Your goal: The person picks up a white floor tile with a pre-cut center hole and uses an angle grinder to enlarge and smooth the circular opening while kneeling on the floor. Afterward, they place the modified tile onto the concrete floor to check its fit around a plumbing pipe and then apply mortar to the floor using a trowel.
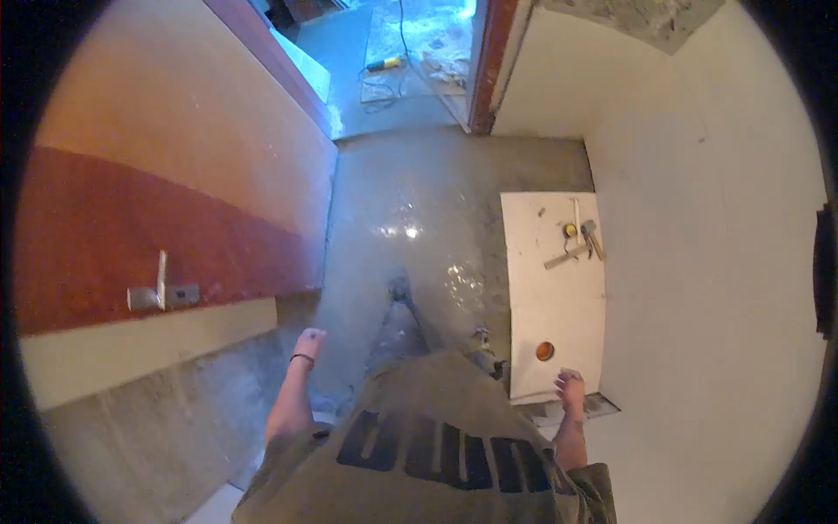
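My left hand [312,340] hangs beside my body, a dark band around its wrist. Its fingers look loosely curled in, and nothing shows in them. On the other side, my right hand [570,385] is empty, its fingers slightly bent and apart. It is nearest to a large white tile panel [550,306] with a round orange-brown spot or hole [545,351]. At the panel's far end lie a hammer [593,239], a yellow-and-black tape measure [570,230] and a metal square [567,257]. Whether my right hand touches the panel cannot be told.
A red-brown door [157,227] with a metal handle [162,284] stands on the left. Wet grey floor [401,201] leads to a doorway, beyond which a yellow power tool [383,65] lies with its cord. A pale wall [698,262] runs along the right.
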{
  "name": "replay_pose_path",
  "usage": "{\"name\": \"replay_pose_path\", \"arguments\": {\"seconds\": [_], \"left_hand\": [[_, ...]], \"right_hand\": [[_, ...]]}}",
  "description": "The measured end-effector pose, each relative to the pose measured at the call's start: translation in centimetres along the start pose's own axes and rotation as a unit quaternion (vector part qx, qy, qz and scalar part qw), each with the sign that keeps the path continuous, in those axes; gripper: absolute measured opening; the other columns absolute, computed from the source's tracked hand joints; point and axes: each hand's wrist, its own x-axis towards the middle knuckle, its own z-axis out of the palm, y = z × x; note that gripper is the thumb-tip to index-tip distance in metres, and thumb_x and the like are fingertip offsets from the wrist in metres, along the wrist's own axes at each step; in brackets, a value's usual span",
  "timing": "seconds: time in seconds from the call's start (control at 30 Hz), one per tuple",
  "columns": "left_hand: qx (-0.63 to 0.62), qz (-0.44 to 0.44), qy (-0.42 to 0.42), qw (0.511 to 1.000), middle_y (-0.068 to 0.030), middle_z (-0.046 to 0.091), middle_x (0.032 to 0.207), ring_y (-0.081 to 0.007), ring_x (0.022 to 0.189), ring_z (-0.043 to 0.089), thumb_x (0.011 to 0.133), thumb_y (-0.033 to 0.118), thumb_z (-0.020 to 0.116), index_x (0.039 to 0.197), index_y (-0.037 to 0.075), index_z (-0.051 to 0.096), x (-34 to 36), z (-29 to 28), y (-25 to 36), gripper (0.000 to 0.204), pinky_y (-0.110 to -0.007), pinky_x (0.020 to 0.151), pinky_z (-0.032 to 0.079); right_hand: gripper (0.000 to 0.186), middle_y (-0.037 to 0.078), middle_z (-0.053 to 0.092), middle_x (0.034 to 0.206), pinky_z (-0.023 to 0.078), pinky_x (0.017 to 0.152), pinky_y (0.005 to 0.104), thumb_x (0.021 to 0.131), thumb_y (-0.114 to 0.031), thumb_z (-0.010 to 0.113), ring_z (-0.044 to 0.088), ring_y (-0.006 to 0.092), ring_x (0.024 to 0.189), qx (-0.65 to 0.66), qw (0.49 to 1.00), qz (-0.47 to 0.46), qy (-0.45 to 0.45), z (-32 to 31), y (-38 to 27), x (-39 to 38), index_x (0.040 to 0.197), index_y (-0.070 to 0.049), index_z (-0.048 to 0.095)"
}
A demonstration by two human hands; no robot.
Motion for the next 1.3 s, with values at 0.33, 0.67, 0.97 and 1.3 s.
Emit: {"name": "replay_pose_path", "arguments": {"seconds": [0.33, 0.67, 0.97, 1.3], "left_hand": [[-0.033, 0.255, 0.078, 0.963, -0.0182, 0.066, 0.106, -0.0309, 0.099, 0.063, 0.087, 0.033, 0.065, 0.107, 0.0, 0.064, 21.8, -15.5, 26.5, 0.038, -0.04, 0.088, 0.049], [0.011, 0.421, -0.041, 0.906, -0.0204, 0.058, 0.117, -0.0315, 0.108, 0.056, 0.089, 0.033, 0.064, 0.116, 0.001, 0.059, 35.8, -19.2, 46.3, 0.042, -0.039, 0.092, 0.047], [-0.143, 0.314, 0.039, 0.938, -0.0174, 0.06, 0.112, -0.0287, 0.106, 0.057, 0.09, 0.029, 0.065, 0.115, 0.001, 0.058, 50.9, -29.2, 63.7, 0.039, -0.038, 0.092, 0.046], [-0.053, 0.342, 0.176, 0.921, -0.0189, 0.064, 0.104, -0.0266, 0.093, 0.061, 0.088, 0.028, 0.067, 0.115, -0.002, 0.059, 76.5, -38.0, 82.6, 0.041, -0.038, 0.087, 0.047]], "right_hand": [[0.024, 0.001, 0.064, 0.093, 0.05, 0.066, 0.0394, 0.086, -0.024, 0.059, 0.063, 0.0186, 0.081, -0.095, 0.982, 0.012, -0.165, 25.3, -6.2, 1.1, 0.108, -0.014, 0.059], [0.022, 0.005, 0.068, 0.095, 0.054, 0.065, 0.0365, 0.085, -0.022, 0.066, 0.065, 0.0193, 0.08, -0.386, 0.902, -0.092, -0.17, 40.3, -25.6, 10.0, 0.103, -0.01, 0.062], [0.044, 0.018, 0.063, 0.081, 0.047, 0.068, 0.0435, 0.085, -0.041, 0.066, 0.058, 0.0318, 0.074, -0.413, 0.788, -0.452, -0.071, 56.1, -60.7, 25.2, 0.085, 0.003, 0.062], [0.036, 0.021, 0.067, 0.099, 0.049, 0.085, 0.0435, 0.085, -0.033, 0.064, 0.063, 0.0363, 0.097, -0.316, 0.742, -0.504, -0.308, 92.8, -102.4, 3.8, 0.103, -0.002, 0.066]]}}
